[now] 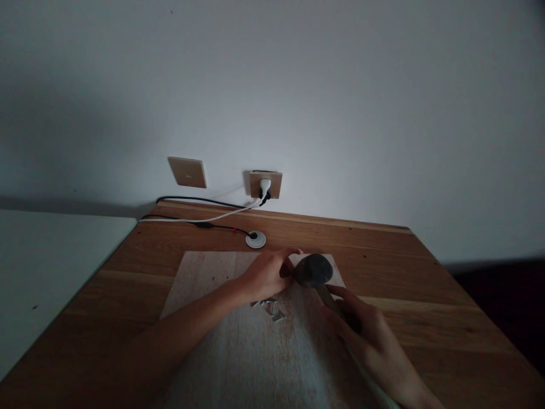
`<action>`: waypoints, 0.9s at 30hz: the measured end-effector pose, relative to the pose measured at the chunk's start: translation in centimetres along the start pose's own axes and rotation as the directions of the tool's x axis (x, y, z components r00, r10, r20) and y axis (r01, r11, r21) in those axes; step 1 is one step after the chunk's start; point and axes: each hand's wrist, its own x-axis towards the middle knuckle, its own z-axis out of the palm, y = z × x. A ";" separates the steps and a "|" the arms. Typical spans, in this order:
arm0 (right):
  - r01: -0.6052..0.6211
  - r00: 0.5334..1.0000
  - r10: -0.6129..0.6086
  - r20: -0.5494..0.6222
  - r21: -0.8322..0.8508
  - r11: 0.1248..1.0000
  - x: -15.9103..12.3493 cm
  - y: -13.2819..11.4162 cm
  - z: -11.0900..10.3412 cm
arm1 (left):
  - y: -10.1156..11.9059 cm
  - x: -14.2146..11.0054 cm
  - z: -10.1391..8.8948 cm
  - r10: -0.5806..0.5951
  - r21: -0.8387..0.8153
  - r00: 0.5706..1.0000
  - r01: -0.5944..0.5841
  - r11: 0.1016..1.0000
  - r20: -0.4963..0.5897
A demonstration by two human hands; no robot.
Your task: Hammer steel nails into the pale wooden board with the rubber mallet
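Observation:
My right hand (361, 326) is wrapped round the handle of a hammer (314, 270), whose dark, round-faced head hovers over the far right part of a pale wooden board (213, 346). Just left of the hammer head, my left hand (272, 270) rests low at the board with its fingers drawn together. The hammer head partly covers those fingertips, so what they pinch, if anything, is hidden. Several small metal nails or screws (272, 309) lie loose in a cluster on the board, below my left wrist.
Under the board is a wooden desk (383, 284) with a cable grommet (255, 239). White and black cables run along its back to a wall socket (266, 184). A blank wall plate (187, 172) is to its left. A white surface (51, 267) adjoins at left.

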 end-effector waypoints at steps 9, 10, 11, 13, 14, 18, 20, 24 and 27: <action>-0.007 1.000 0.006 0.012 0.027 1.000 -0.1 0.2 0.0 | 0.3 0.0 -0.1 -0.020 -0.006 0.999 0.020 1.000 0.027; -0.007 1.000 0.007 0.002 0.026 1.000 -0.2 0.2 0.0 | 0.3 0.0 -0.1 -0.016 -0.007 0.999 0.016 1.000 0.028; -0.007 1.000 0.007 -0.009 0.024 1.000 -0.2 0.1 0.1 | 0.3 0.0 0.0 -0.012 -0.008 1.000 0.012 1.000 0.029; -0.001 1.000 0.002 -0.026 0.022 1.000 -0.2 -0.2 0.1 | 0.1 0.0 0.0 -0.003 -0.007 1.000 0.003 1.000 0.026; 0.001 1.000 -0.001 -0.030 0.023 1.000 -0.2 -0.3 0.1 | 0.0 0.0 0.0 0.000 -0.004 1.000 0.000 1.000 0.023; 0.014 0.999 -0.014 -0.029 0.022 1.000 -0.1 -0.2 0.1 | -0.1 0.0 0.0 0.005 -0.019 1.000 -0.005 1.000 0.019; 0.017 1.000 -0.016 -0.018 0.013 1.000 -0.1 0.0 0.0 | -0.1 -0.1 0.0 0.005 -0.027 1.000 -0.005 1.000 0.026; 0.009 1.000 -0.009 0.010 0.014 1.000 -0.1 0.3 0.0 | 0.1 -0.1 -0.1 -0.004 -0.005 1.000 0.004 1.000 0.024; 0.007 1.000 -0.007 0.009 0.004 1.000 0.0 0.2 0.1 | 0.0 -0.2 -0.1 0.006 -0.026 0.999 -0.005 1.000 0.031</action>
